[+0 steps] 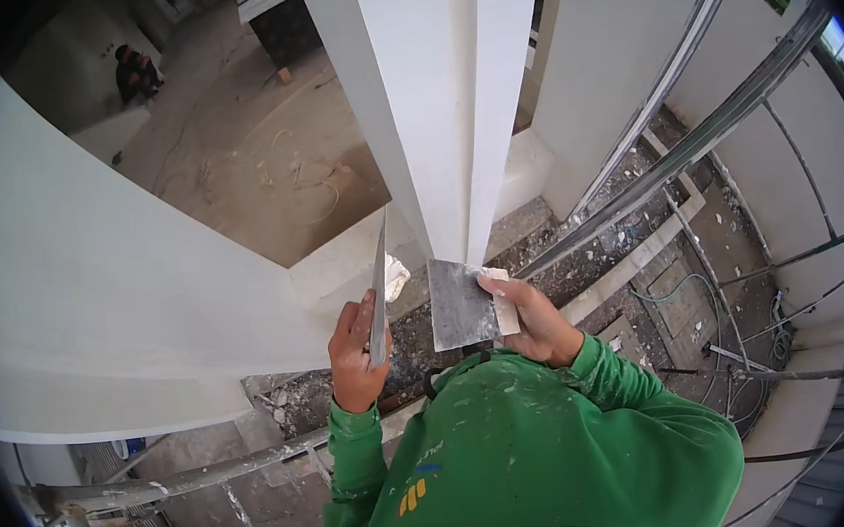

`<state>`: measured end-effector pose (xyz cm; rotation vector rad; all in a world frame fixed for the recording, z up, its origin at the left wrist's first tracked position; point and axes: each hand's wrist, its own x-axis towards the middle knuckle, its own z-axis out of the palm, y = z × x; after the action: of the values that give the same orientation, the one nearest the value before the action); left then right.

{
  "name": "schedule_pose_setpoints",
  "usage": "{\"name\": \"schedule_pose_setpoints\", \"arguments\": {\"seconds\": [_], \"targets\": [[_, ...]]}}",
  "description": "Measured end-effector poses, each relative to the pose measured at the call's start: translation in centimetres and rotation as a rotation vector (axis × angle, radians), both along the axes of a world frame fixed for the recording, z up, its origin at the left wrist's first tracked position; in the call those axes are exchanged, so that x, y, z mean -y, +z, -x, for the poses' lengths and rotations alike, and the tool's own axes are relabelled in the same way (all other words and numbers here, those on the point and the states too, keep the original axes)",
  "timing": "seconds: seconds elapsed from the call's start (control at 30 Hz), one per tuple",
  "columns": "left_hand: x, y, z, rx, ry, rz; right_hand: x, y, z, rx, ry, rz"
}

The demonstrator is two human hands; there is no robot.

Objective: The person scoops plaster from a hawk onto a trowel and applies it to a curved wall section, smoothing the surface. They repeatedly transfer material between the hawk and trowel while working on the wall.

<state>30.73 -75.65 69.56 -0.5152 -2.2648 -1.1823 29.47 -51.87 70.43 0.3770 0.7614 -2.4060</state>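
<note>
Our left hand grips a thin putty knife edge-up; our right hand clasps a flat steel trowel just before the white column. Both seem light, stiff, slick with plaster; we judge handles the safest hold.

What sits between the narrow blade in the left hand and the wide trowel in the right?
A white lump of plaster, seen in the head view.

Dull grey metal trowel, smooth white column
</note>
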Motion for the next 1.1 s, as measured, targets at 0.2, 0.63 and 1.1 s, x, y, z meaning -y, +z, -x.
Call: {"name": "schedule_pose_setpoints", "arguments": {"seconds": [0.2,0.63,1.1], "targets": [[-1.3,-2.5,0.3,-0.136,-0.157,0.129,-0.8,5.0,-0.2,-0.059,0.142,-0.005],[-7.6,-1.5,-6.1,0.885,-0.841,-1.546,-5.6,6.0,1.6,-1.467,-0.495,-0.474],[-11.8,-0.3,-5.4,0.759,-0.915,-1.331,-7.7,4.2,7.3,-1.874,0.066,-0.400]]}}
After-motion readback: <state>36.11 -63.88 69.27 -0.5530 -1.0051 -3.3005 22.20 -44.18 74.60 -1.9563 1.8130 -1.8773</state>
